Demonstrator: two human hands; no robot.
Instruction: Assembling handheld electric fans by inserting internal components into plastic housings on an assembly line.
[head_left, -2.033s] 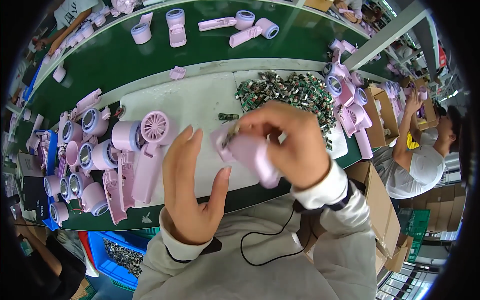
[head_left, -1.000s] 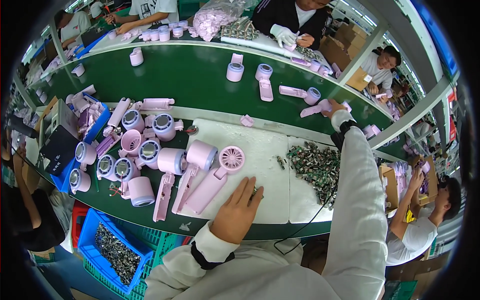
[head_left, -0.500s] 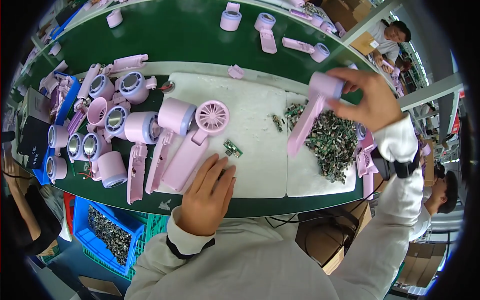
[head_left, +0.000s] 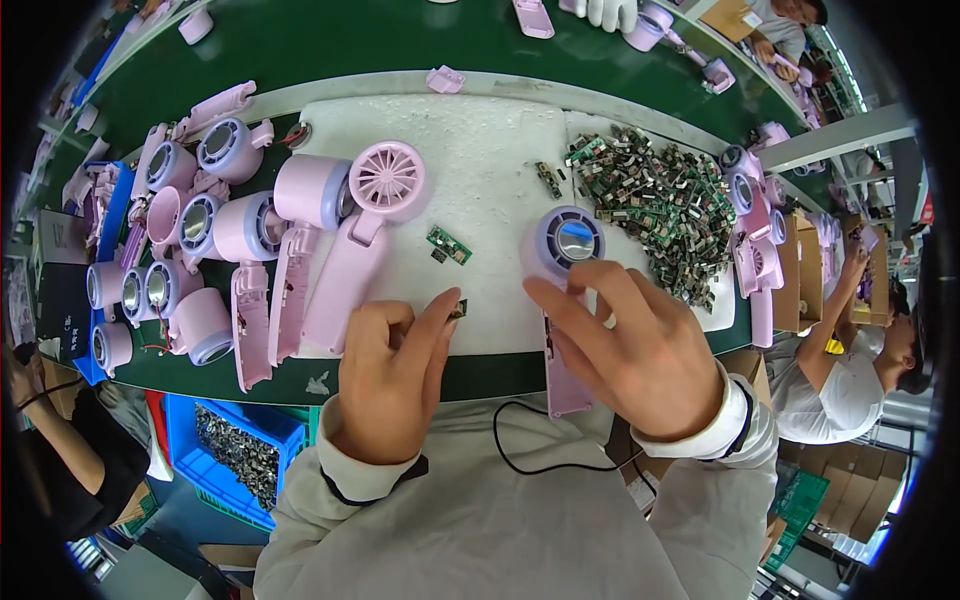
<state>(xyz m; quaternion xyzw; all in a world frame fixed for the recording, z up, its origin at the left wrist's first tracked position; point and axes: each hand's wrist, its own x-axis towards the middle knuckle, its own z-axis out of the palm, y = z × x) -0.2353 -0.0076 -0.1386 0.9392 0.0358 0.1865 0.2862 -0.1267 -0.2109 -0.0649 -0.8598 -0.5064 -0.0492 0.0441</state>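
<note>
My right hand (head_left: 645, 355) grips a pink handheld fan (head_left: 545, 245), its round lilac-rimmed head away from me and its opened handle pointing toward me past the table edge. Between the thumb and fingertips of my left hand (head_left: 385, 375) is a small circuit board (head_left: 460, 309), mostly hidden. Just beyond that hand, a green circuit board (head_left: 449, 245) lies on the white foam mat (head_left: 490, 170). To its left rests another pink fan (head_left: 350, 262) with a grille on its head. Behind my right hand spreads a heap of small circuit boards (head_left: 655, 195).
Several pink fan heads and opened handles (head_left: 250, 225) crowd the left side. More fan parts (head_left: 760, 255) stand at the right edge. A blue bin (head_left: 285, 432) of small parts sits below the table at left. Across the table, a white-gloved hand (head_left: 606, 12) of another person shows.
My right hand has brought the fan from above the heap down to the left and nearer me. My left hand, earlier flat on the mat, now pinches a small board. The view has shifted.
</note>
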